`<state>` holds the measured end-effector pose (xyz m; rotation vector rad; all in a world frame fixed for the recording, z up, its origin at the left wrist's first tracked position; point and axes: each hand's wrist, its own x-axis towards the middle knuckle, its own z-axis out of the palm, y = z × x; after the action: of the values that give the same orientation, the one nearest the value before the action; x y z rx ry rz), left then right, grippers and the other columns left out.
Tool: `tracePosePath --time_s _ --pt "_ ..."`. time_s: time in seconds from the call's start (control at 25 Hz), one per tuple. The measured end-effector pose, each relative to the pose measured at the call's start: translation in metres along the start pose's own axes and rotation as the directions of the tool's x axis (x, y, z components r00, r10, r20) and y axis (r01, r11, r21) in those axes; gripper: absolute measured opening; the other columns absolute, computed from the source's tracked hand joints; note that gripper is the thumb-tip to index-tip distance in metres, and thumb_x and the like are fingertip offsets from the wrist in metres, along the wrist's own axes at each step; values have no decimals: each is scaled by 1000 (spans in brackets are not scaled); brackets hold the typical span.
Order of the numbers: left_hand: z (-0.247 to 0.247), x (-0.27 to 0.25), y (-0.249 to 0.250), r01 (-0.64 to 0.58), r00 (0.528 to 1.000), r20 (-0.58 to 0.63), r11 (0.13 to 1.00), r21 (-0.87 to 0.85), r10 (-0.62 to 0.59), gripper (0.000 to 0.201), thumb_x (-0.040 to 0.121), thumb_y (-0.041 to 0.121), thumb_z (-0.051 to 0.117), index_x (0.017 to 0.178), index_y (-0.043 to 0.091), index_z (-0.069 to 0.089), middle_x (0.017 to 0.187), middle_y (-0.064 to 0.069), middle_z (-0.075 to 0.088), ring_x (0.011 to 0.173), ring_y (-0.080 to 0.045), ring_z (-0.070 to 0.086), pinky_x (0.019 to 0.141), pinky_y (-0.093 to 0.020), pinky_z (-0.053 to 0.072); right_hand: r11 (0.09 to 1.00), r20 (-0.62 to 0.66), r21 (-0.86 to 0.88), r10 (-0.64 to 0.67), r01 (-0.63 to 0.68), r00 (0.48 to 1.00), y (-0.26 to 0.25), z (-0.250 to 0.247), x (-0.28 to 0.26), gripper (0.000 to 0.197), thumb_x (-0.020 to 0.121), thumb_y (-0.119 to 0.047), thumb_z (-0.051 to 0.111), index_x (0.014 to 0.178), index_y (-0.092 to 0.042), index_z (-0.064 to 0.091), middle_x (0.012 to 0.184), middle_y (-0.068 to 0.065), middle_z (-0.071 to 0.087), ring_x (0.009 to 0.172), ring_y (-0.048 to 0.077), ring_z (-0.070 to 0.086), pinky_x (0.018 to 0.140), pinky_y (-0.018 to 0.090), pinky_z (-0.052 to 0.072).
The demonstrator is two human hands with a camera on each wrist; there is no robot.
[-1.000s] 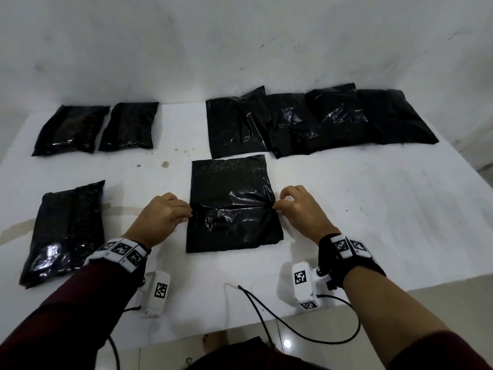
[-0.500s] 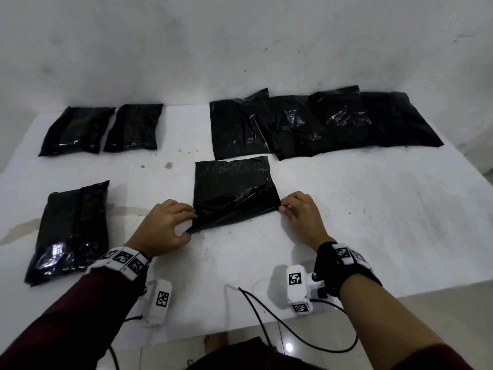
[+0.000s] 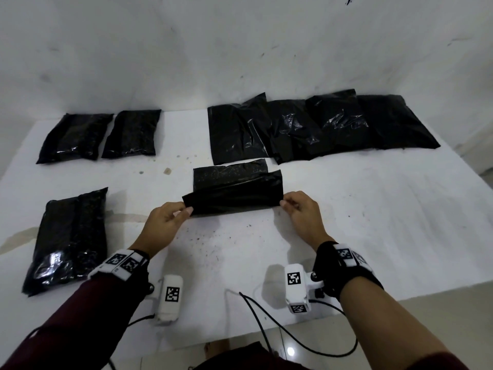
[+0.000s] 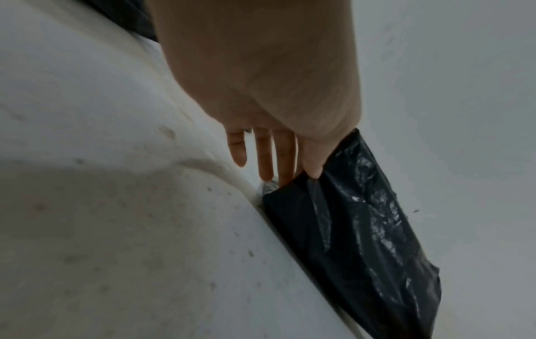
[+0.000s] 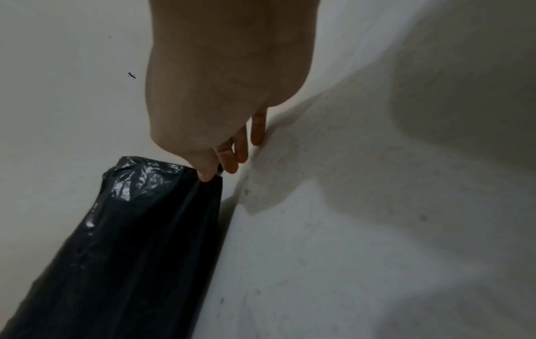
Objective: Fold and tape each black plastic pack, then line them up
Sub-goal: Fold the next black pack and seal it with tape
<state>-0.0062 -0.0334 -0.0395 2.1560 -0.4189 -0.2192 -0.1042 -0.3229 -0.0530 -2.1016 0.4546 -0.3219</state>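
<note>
A black plastic pack (image 3: 234,190) lies mid-table with its near flap lifted and doubled back over its far part. My left hand (image 3: 184,213) pinches the flap's left corner between thumb and fingers. My right hand (image 3: 286,205) pinches the right corner. In the left wrist view the thumb and a finger of the left hand (image 4: 301,176) clamp the pack (image 4: 356,229). In the right wrist view the right hand (image 5: 211,174) nips the edge of the pack (image 5: 130,240).
Two folded packs (image 3: 74,137) (image 3: 130,133) lie at the back left, a third (image 3: 69,239) at the near left. Several unfolded packs (image 3: 314,124) overlap at the back right. The white table (image 3: 373,222) has specks of dirt; a wall stands behind.
Both hands have lifted the pack's near edge and carried it away from me, so the flat pack is now doubled over to about half its length.
</note>
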Motion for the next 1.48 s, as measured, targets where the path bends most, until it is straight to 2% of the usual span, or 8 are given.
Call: tracePosePath --time_s 0.32,0.6,0.84,0.96,1.16,1.28,1.36,1.48 --pt "14 18 7 271 961 -33 959 -82 -274 31 94 24 53 71 5 62 66 -3 57 64 -15 49 61 -26 38 970 122 -129 223 -208 967 -14 0 13 40 93 -17 50 54 -22 47 55 -7 49 67 21 45 59 28 32" --pt "27 25 11 326 940 -146 938 120 -309 40 96 17 46 60 1 45 63 -17 52 67 -30 47 60 -31 31 945 147 -254 248 -206 957 -19 0 14 30 91 -17 50 61 -22 52 68 -2 59 75 24 53 70 29 36" --pt "41 18 32 230 922 -365 941 247 -130 32 96 21 44 120 0 49 113 -21 57 107 -40 50 86 -48 40 930 154 -298 268 -214 951 -26 -1 12 22 88 -13 50 68 -21 57 77 2 60 84 28 56 78 33 39" --pt "55 16 37 -161 974 -66 868 470 216 52 96 38 32 137 6 41 146 -12 36 135 -31 32 105 -46 30 925 156 -313 275 -217 949 -28 -1 12 28 88 -13 49 63 -24 54 76 2 60 84 28 56 79 34 40" --pt "66 30 25 -258 964 215 728 635 154 82 80 58 -8 149 17 8 157 1 0 145 -16 -4 115 -32 -1 897 137 -372 306 -237 942 -35 -3 12 20 89 -19 50 82 -7 64 88 10 65 93 32 58 81 35 41" --pt "69 31 22 -253 965 222 728 637 141 84 79 62 -10 149 17 6 157 1 1 145 -15 -4 113 -30 -5 883 -79 -470 -40 -2 996 -48 17 10 37 94 -27 45 120 -4 55 124 11 56 118 30 44 98 43 39" --pt "69 31 22 -254 965 219 744 618 147 87 78 66 -14 147 15 3 156 1 3 144 -15 -4 113 -31 -5 784 120 -511 -340 352 933 -59 43 10 49 95 -27 33 136 -3 43 143 14 43 135 32 34 112 46 30" --pt "71 31 21 -256 962 239 747 614 134 74 79 57 -12 141 17 -10 154 4 -8 137 -10 -17 112 -28 -13 670 428 -549 -288 500 857 -60 78 14 65 91 -36 8 147 -6 22 156 11 17 146 23 11 119 43 10"
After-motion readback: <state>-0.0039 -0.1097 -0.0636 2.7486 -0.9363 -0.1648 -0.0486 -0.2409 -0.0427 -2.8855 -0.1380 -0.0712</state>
